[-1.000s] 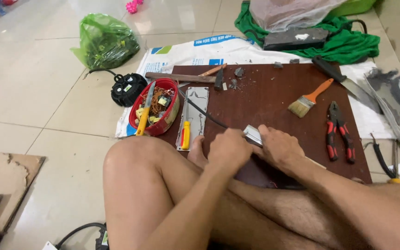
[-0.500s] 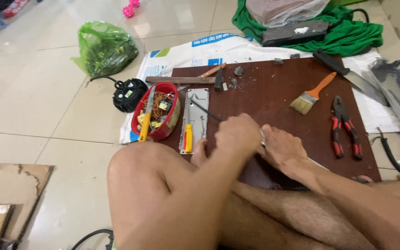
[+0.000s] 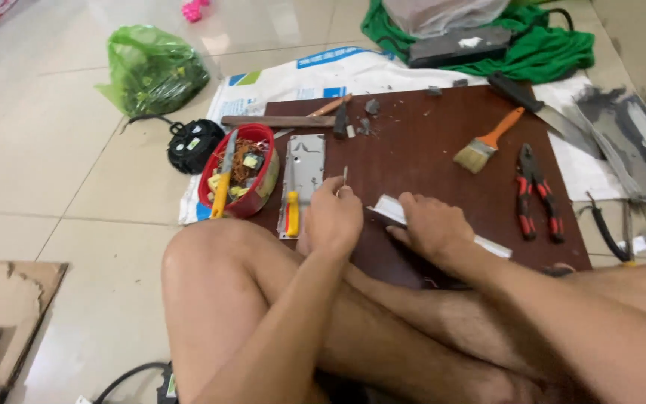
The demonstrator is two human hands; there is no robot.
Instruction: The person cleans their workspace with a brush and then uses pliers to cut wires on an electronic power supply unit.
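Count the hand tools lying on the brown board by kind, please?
Paintbrush: 1
Red-handled pliers: 2
Yellow-handled screwdriver: 1
Total: 4

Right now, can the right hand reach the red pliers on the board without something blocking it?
Probably yes. The right hand presses a pale strip on the brown board, and the red pliers lie just to its right with only bare board between them. It would have to let go of the strip.
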